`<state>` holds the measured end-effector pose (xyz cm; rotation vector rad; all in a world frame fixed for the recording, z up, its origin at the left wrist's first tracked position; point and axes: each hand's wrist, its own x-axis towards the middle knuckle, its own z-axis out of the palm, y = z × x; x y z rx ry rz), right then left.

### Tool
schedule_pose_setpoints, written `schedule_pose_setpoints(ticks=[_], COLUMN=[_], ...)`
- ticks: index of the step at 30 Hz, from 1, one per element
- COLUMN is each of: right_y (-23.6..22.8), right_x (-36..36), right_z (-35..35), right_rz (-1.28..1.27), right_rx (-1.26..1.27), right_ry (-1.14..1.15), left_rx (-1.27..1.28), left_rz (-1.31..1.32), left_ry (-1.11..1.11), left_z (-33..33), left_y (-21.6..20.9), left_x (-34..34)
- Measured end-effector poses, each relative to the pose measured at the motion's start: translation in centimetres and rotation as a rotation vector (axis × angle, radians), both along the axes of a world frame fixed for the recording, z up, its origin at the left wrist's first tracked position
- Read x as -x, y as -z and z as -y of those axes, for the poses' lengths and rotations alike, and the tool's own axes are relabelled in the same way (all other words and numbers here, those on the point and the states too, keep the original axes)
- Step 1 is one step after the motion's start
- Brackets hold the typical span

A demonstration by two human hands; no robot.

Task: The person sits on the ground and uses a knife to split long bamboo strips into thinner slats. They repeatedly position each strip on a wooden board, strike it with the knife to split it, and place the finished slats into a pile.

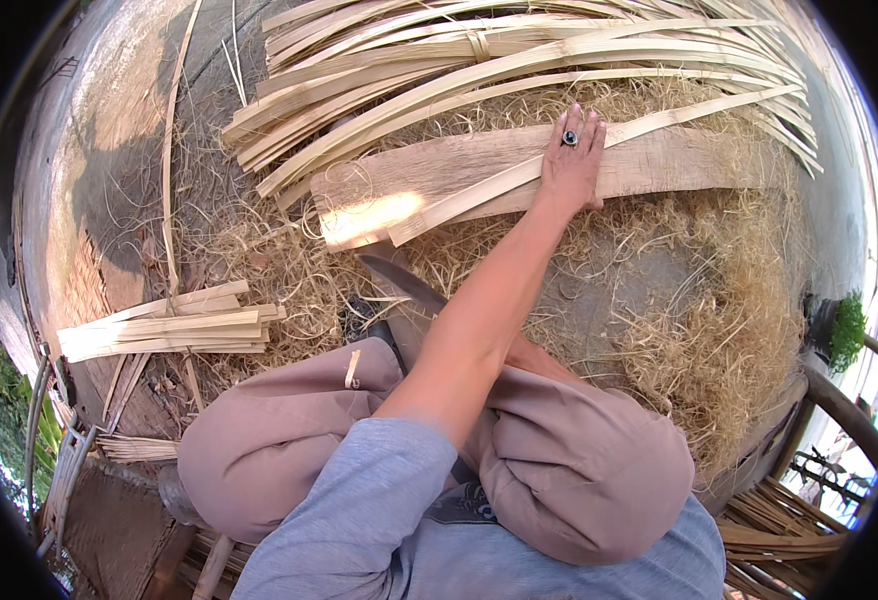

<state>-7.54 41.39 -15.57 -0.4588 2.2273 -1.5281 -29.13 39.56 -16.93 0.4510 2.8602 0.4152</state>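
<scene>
My left hand [574, 165] lies flat, fingers stretched and slightly apart, wearing a dark-stoned ring. It presses on a pale bamboo strip [479, 195] that lies slantwise across a wooden board [429, 162]. The strip's near left end sticks out past the board's edge. Below that end, a dark curved knife blade [404, 280] points left, its other end hidden behind my left forearm. A bit of skin, seemingly my right forearm, shows under the left one; my right hand is hidden there, so its grip on the knife cannot be seen.
A large pile of long bamboo strips [389, 85] spreads beyond the board. At left lies a small tied bundle of strips [174, 328]. Curly shavings [719, 320] cover much of the ground. My bent knees [584, 460] are close in front. More strips [789, 540] lie at lower right.
</scene>
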Motion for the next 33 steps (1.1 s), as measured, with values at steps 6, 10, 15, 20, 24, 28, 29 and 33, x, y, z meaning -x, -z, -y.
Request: schedule_pose_setpoints(ticks=[6,10,15,20,24,28,29,33], right_y=[0.4,2.0,-0.3,-2.9,-2.5,2.0,1.1,-2.2], right_x=[0.9,0.3,1.1,4.0,6.5,3.3,2.8,2.6], right_z=[-3.4,-6.0,-4.2,-2.9,-2.9,-1.7,-1.0,0.0], right_rz=[0.218,0.507,0.434,0.21,0.264,0.041,0.017,0.076], right_rx=[-0.109,-0.086,-0.037,-0.103,-0.165,0.008,0.019,-0.024], right_ry=[0.107,0.319,0.306,0.35,0.462,0.287,0.226,0.02], left_rx=[-0.348,-0.306,-0.28,-0.356,-0.429,-0.445,-0.455,-0.462], left_rz=[-0.342,-0.235,-0.304,-0.367,-0.318,-0.308,-0.309,-0.287], left_ry=[-0.222,-0.144,-0.303,-0.359,-0.294,-0.298,-0.308,-0.309], left_z=[0.8,-0.5,-0.8,-0.4,-0.3,-0.2,-0.2,0.2], left_y=[2.6,-0.7,0.2,1.8,0.9,1.2,1.5,1.3], left_x=[0.8,0.4,2.3,3.1,3.0,3.4,3.3,3.1])
